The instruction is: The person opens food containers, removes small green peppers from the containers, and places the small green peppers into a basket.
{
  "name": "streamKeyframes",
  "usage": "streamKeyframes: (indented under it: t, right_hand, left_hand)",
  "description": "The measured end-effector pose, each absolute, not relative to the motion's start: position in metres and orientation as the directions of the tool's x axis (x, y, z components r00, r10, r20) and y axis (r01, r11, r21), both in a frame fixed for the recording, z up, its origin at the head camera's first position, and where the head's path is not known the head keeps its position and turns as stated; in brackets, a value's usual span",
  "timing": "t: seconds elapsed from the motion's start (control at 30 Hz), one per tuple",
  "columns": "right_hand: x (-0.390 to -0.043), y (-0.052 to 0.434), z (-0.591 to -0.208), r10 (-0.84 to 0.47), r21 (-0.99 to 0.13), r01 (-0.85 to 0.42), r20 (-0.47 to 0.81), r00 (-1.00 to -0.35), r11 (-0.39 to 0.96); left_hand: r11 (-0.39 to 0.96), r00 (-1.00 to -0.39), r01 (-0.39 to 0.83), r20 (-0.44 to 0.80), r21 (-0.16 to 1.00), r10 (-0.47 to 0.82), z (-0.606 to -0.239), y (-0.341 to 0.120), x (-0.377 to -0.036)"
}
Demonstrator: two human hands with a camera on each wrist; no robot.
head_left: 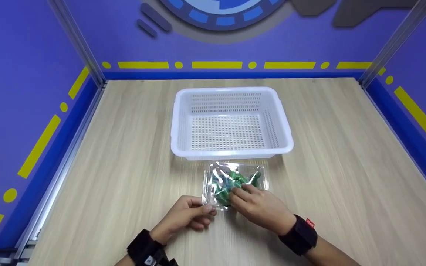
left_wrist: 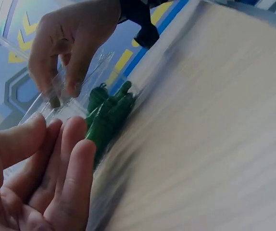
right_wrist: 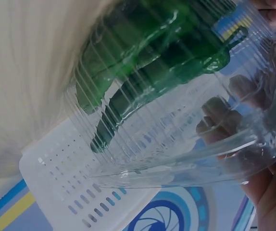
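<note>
Nearest the camera, on the pale wood-grain table (head_left: 124,147), the left hand (head_left: 187,216) pinches a corner of a clear ribbed plastic clamshell box (head_left: 235,183). The right hand (head_left: 259,208) grips its lid edge over glossy green peppers (head_left: 231,183). Just beyond sits a white perforated rectangular basket (head_left: 231,123).

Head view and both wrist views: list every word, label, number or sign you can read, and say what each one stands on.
No text can be read in any view.
Red tag on the right wristband: it carries white marks, too small to read.
Clear plastic box of green peppers: no label shows.
White basket: no print shows.
Purple wall: only yellow dashes, dots and a blue emblem, no letters.
</note>
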State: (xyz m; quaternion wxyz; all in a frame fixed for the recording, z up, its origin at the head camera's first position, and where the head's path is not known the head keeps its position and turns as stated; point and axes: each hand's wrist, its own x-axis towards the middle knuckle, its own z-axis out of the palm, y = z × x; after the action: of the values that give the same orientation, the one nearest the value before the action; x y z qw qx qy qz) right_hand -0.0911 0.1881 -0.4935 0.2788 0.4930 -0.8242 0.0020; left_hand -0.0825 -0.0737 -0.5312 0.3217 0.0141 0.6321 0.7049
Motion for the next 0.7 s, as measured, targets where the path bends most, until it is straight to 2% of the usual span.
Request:
streamKeyframes:
  t: [0.23, 0.47, 0.7]
  right_hand:
    - [-0.095, 0.186, -0.493, -0.822, 0.314, -0.8, 0.451, -0.348, 0.511]
    - [-0.1, 0.181, -0.489, -0.847, 0.358, -0.791, 0.397, -0.353, 0.497]
    - [-0.099, 0.185, -0.491, -0.853, 0.35, -0.806, 0.407, -0.328, 0.477]
  left_hand:
    - [-0.097, -0.863, -0.424, -0.369, 0.9, 0.344, -0.534, -0.063, -0.074]
    - [-0.104, -0.909, -0.366, -0.331, 0.925, 0.253, -0.534, -0.059, -0.072]
    - [-0.129, -0.917, -0.381, -0.356, 0.916, 0.18, -0.534, -0.047, -0.072]
